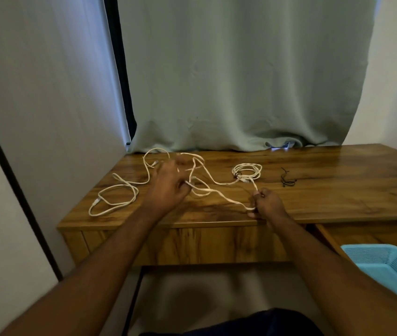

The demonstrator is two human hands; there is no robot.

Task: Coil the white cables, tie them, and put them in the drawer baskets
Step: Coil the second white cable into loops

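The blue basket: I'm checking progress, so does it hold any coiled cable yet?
No: the blue basket shows only bare mesh, and the one coiled cable lies on the desk.

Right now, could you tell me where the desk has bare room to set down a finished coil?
Bare wood lies right of the black ties, out to the desk edge. Left of the tied coil is crowded: loose cable sprawls around both hands.
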